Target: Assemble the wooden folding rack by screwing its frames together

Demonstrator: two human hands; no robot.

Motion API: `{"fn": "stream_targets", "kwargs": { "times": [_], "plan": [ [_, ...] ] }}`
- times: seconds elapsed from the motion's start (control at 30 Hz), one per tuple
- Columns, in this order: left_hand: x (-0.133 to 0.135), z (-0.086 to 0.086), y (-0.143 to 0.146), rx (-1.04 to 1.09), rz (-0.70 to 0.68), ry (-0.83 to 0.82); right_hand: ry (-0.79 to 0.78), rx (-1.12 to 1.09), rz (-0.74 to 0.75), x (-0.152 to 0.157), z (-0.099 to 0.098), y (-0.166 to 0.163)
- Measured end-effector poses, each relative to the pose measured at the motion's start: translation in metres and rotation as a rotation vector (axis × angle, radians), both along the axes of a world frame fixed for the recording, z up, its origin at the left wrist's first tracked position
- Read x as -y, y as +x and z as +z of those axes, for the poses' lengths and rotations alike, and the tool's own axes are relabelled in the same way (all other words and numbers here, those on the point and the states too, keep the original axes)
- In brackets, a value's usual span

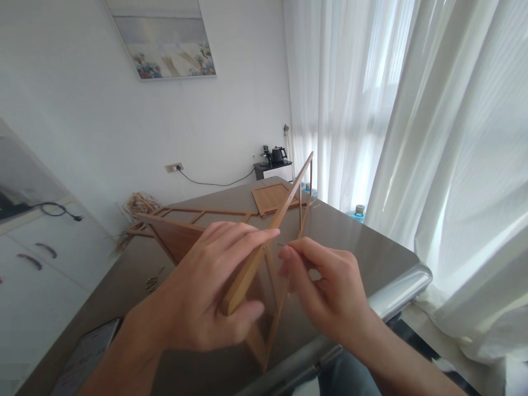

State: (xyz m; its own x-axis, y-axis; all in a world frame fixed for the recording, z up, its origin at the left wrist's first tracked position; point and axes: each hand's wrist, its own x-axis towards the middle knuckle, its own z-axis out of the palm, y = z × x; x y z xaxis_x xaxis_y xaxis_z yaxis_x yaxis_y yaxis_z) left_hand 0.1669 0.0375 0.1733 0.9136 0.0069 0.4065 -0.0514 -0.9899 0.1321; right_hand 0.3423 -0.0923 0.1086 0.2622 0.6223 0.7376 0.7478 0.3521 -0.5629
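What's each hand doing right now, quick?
Left hand: closed, holding the wooden bar.
Right hand: closed, pinching a thin piece, too small to tell what.

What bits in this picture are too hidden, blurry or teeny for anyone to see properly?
In the head view:
Thin piece in the right hand's grip: fingers cover most of it.
Wooden bar: the left hand's grip hides part.
Small fasteners: too tiny to count.
Framed painting: top cut off by the upper edge.
Phone: screen too blurred to read.
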Motion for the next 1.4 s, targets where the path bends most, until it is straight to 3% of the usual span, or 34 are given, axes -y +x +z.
{"fn": "stream_targets", "kwargs": {
  "times": [0.07,0.13,0.2,0.27,0.4,0.5,0.8,0.93,1.07,1.2,1.4],
  "plan": [
    [0.005,-0.006,-0.001,0.039,0.037,0.005,-0.015,-0.096,0.036,0.006,0.002,0.0],
    [0.012,-0.024,-0.006,0.178,0.142,0.024,-0.007,-0.143,0.086,0.013,-0.001,0.002],
    [0.023,-0.058,-0.012,0.426,0.318,0.052,0.01,-0.202,0.117,0.02,-0.009,0.007],
    [0.037,-0.104,-0.017,0.625,0.487,-0.008,0.007,-0.288,0.117,0.025,-0.024,0.014],
    [0.065,-0.187,-0.017,0.491,0.719,-0.302,-0.078,-0.434,0.128,0.03,-0.062,0.026],
    [0.074,-0.211,-0.01,0.322,0.731,-0.381,-0.155,-0.462,0.146,0.034,-0.084,0.029],
    [0.073,-0.19,0.0,0.144,0.831,-0.544,-0.255,-0.317,0.121,0.04,-0.116,0.028],
    [0.074,-0.184,-0.004,0.241,0.888,-0.606,-0.23,-0.14,0.065,0.044,-0.125,0.021],
    [0.079,-0.177,-0.005,0.424,0.941,-0.76,-0.214,-0.106,0.089,0.044,-0.131,0.009],
    [0.086,-0.162,-0.006,0.582,1.019,-0.7,-0.178,-0.085,0.121,0.037,-0.131,-0.006],
    [0.093,-0.136,-0.008,0.57,1.0,-0.741,-0.115,-0.046,0.172,0.026,-0.123,-0.02]
  ]
}}
